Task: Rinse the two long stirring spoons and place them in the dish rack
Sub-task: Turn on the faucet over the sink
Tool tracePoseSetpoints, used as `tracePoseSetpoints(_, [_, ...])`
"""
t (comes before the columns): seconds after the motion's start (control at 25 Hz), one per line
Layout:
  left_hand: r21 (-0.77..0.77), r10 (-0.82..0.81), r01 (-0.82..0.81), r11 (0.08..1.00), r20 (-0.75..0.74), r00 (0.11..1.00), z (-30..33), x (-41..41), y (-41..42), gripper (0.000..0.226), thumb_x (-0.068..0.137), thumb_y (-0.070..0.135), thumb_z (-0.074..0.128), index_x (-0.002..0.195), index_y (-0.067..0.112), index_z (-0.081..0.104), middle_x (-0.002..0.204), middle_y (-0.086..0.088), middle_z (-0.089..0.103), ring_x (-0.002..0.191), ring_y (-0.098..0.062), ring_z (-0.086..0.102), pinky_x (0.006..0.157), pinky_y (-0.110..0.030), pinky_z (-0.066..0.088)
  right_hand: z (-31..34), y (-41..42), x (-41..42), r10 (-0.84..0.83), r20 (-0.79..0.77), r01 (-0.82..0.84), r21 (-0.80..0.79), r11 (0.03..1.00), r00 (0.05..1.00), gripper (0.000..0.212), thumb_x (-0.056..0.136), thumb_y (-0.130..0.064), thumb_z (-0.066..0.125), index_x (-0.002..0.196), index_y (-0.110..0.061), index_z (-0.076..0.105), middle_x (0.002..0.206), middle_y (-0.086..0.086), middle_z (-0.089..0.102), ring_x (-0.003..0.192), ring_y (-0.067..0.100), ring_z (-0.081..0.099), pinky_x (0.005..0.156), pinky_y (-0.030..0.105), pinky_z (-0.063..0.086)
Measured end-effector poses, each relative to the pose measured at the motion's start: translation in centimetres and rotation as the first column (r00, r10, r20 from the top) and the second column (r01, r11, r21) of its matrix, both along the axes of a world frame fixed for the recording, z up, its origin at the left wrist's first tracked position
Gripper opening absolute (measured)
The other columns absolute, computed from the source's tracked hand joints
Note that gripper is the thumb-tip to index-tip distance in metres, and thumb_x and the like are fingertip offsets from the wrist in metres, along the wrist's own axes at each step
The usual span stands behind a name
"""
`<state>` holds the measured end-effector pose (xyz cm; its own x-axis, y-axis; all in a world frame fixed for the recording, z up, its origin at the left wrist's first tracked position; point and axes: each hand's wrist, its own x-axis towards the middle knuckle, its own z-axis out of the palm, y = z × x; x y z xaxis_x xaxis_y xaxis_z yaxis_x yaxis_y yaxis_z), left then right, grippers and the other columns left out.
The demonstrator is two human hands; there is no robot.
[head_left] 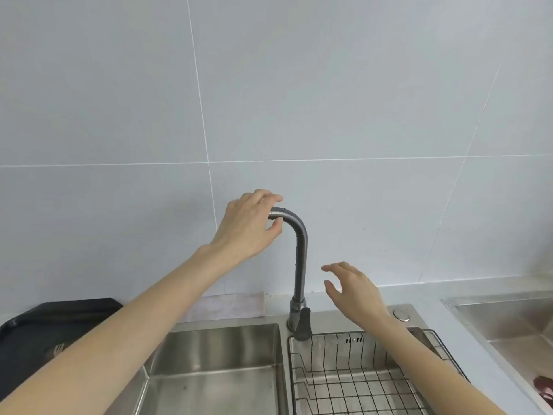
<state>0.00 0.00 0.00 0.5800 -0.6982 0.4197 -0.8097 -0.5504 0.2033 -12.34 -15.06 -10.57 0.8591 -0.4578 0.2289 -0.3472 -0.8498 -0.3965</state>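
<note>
My left hand (250, 227) is closed around the curved top of the grey faucet spout (300, 259), which rises between the two sink basins. My right hand (354, 290) hovers to the right of the spout with its fingers spread and nothing in it. The faucet lever (302, 324) hangs down at the base. A black wire dish rack (344, 381) sits in the right basin and looks bare where I can see it. The left steel basin (215, 369) lies below my left forearm. No stirring spoons show in this view.
A black tray or bag (36, 330) with a fork-like shape on it lies on the counter at the left. A round steel cap (402, 315) sits behind the rack. Another steel basin (508, 322) is at the far right, with a dark red object (543, 387) at the edge.
</note>
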Motion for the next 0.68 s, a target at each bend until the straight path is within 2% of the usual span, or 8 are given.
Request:
tracePoseSetpoints(0.08, [0.012, 0.002, -0.002, 1.000, 0.023, 1.000, -0.5, 0.6, -1.0, 0.043, 0.091, 0.026, 0.043, 0.134, 0.019, 0.041, 0.139, 0.002, 0.045, 0.125, -0.020, 0.041, 0.107, -0.035, 0.028, -1.3, -0.5, 0.8, -0.008, -0.044, 0.011, 0.056, 0.998, 0.999, 0.034, 0.097, -0.023, 0.044, 0.131, -0.022, 0.049, 0.134, -0.005, 0.053, 0.113, 0.018, 0.058, 0.088, 0.031, 0.047])
tracePoseSetpoints(0.2, [0.060, 0.015, -0.015, 0.998, 0.009, 1.000, -2.0, 1.4, -2.1, 0.045, 0.092, 0.027, 0.042, 0.136, 0.019, 0.038, 0.142, 0.003, 0.042, 0.130, -0.020, 0.037, 0.110, -0.036, 0.024, -4.0, -0.6, 2.0, 0.025, -0.124, -0.009, 0.128, 0.992, 0.992, 0.034, 0.095, -0.022, 0.046, 0.129, -0.020, 0.051, 0.131, -0.003, 0.057, 0.115, 0.019, 0.058, 0.091, 0.033, 0.049])
tracePoseSetpoints(0.44, [0.075, 0.056, -0.065, 0.995, 0.119, 0.991, -3.9, 2.9, -3.1, 0.048, 0.092, 0.030, 0.041, 0.139, 0.021, 0.033, 0.143, 0.005, 0.041, 0.127, -0.020, 0.037, 0.103, -0.036, 0.027, -7.8, -0.4, 4.1, 0.062, -0.194, -0.020, 0.210, 0.977, 0.979, 0.031, 0.092, -0.016, 0.049, 0.121, -0.018, 0.058, 0.123, 0.003, 0.062, 0.112, 0.024, 0.059, 0.089, 0.037, 0.051])
tracePoseSetpoints(0.56, [0.035, 0.056, -0.064, 0.997, 0.208, 0.976, -4.8, 3.1, -3.0, 0.049, 0.088, 0.026, 0.050, 0.134, 0.017, 0.041, 0.137, 0.000, 0.049, 0.120, -0.026, 0.045, 0.096, -0.041, 0.032, -8.7, -0.3, 4.6, 0.048, -0.217, -0.002, 0.212, 0.977, 0.975, 0.028, 0.092, -0.013, 0.047, 0.115, -0.016, 0.062, 0.114, 0.006, 0.066, 0.105, 0.027, 0.060, 0.077, 0.032, 0.049])
tracePoseSetpoints(0.68, [0.013, 0.062, -0.067, 0.998, 0.244, 0.968, -5.1, 3.3, -2.9, 0.049, 0.083, 0.024, 0.055, 0.129, 0.014, 0.047, 0.131, -0.003, 0.055, 0.114, -0.029, 0.050, 0.091, -0.044, 0.036, -9.2, -0.3, 4.7, 0.019, -0.199, 0.023, 0.207, 0.978, 0.980, 0.025, 0.092, -0.011, 0.047, 0.109, -0.013, 0.064, 0.106, 0.009, 0.068, 0.098, 0.030, 0.061, 0.067, 0.027, 0.038])
